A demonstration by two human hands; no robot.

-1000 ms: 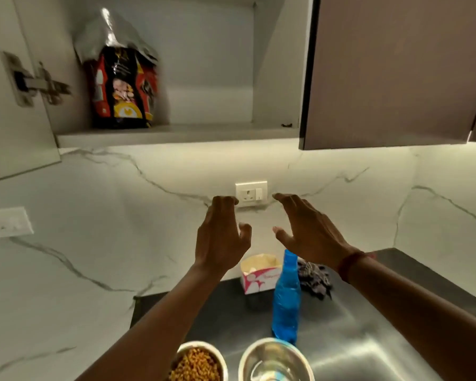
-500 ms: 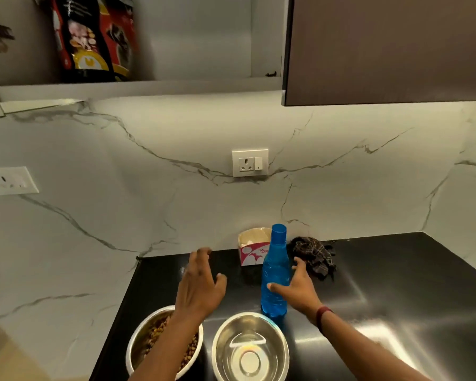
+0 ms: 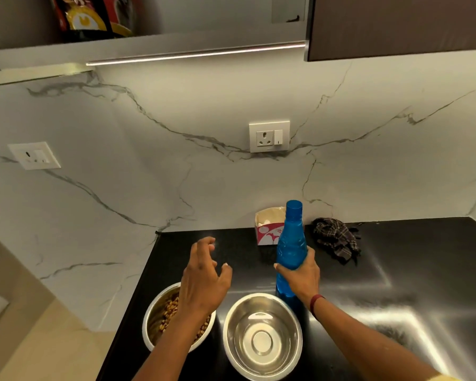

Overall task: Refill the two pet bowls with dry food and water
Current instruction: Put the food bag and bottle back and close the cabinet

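Note:
Two steel bowls stand side by side on the black counter [image 3: 412,270]. The left bowl [image 3: 157,320] holds brown dry food, partly hidden by my forearm. The right bowl [image 3: 261,336] shows only bare shiny metal inside. Behind the right bowl a capped blue bottle [image 3: 290,243] stands upright, and my right hand [image 3: 300,276] is wrapped around its lower body. My left hand [image 3: 204,276] hovers above the food bowl with fingers spread and nothing in them. The red and black food bag [image 3: 91,16] sits on the cupboard shelf at the top left.
A small pink and white carton [image 3: 267,229] stands against the marble wall behind the bottle. A dark checked cloth [image 3: 335,239] lies to its right. Wall sockets [image 3: 269,136] are set in the backsplash. A brown cupboard door [image 3: 401,23] hangs at top right.
Both hands came down from near the cupboard to counter level. My right hand closed around the blue bottle. The view tilted downward.

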